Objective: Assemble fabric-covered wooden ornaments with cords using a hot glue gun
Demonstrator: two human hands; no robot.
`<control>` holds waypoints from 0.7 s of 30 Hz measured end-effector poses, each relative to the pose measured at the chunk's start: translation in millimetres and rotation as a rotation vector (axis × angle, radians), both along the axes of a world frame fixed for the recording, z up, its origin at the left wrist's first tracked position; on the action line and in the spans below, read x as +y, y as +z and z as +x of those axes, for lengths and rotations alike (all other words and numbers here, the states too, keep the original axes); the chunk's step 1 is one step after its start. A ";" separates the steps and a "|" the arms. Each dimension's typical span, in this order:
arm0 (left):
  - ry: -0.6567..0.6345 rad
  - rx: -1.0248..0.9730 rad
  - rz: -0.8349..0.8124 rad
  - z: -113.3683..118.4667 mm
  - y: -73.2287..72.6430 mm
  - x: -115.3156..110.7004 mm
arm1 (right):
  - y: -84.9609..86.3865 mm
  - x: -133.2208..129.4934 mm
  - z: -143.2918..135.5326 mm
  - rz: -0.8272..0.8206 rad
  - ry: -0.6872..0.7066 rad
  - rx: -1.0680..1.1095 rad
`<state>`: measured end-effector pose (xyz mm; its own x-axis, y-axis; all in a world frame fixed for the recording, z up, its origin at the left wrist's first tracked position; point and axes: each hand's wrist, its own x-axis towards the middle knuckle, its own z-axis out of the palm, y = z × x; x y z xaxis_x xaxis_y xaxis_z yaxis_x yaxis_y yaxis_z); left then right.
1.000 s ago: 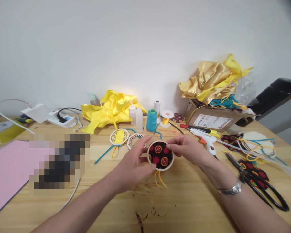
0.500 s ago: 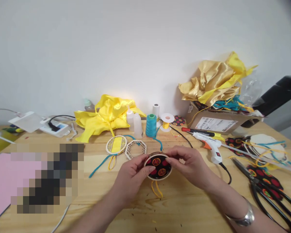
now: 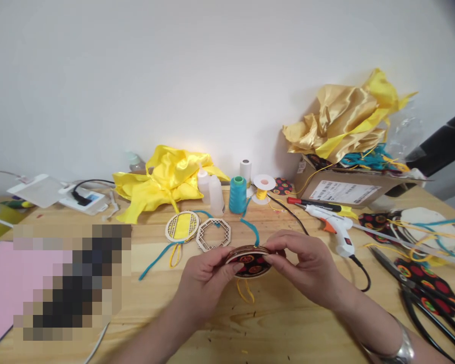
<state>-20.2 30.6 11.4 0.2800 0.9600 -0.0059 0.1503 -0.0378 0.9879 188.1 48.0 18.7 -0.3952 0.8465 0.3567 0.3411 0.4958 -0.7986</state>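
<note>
Between my two hands is a round ornament (image 3: pixel 250 268) with a pale rim and dark fabric patterned in red and orange circles. It is tilted, so its layered wooden edge shows. My left hand (image 3: pixel 210 273) pinches its left side, thumb on the fabric face. On the right side my right hand (image 3: pixel 301 265) grips the rim between thumb and fingers. A blue cord (image 3: pixel 252 231) runs from its far edge, and a yellow cord loop (image 3: pixel 245 291) hangs at the near edge. Just beyond lie an octagonal wooden lattice frame (image 3: pixel 228 236) and a round lattice piece with yellow fabric (image 3: pixel 182 226).
Behind stand a teal thread spool (image 3: pixel 237 196), white bottles (image 3: pixel 216 196) and crumpled yellow satin (image 3: pixel 163 182). To the right are a glue gun (image 3: pixel 335 230), scissors (image 3: pixel 405 283) and a cardboard box (image 3: pixel 335 189) heaped with fabric. A pink sheet (image 3: pixel 7 283) lies at left.
The ornament has been tipped from nearly face-on to a flatter angle, exposing its layered edge. Both hands still hold it. The view has shifted slightly.
</note>
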 end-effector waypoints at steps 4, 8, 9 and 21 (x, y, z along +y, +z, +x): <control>-0.006 -0.015 0.028 0.9 2.0 -1.0 | -0.9 0.8 0.2 0.012 -0.006 0.028; -0.002 0.003 0.034 3.1 3.7 -1.2 | -1.5 3.9 0.6 -0.076 -0.029 0.041; -0.002 0.010 0.027 3.4 3.9 -0.9 | -1.8 4.6 1.0 -0.116 -0.031 0.041; -0.037 -0.107 -0.192 1.3 -1.2 0.3 | -2.9 11.0 5.7 -0.507 0.040 0.151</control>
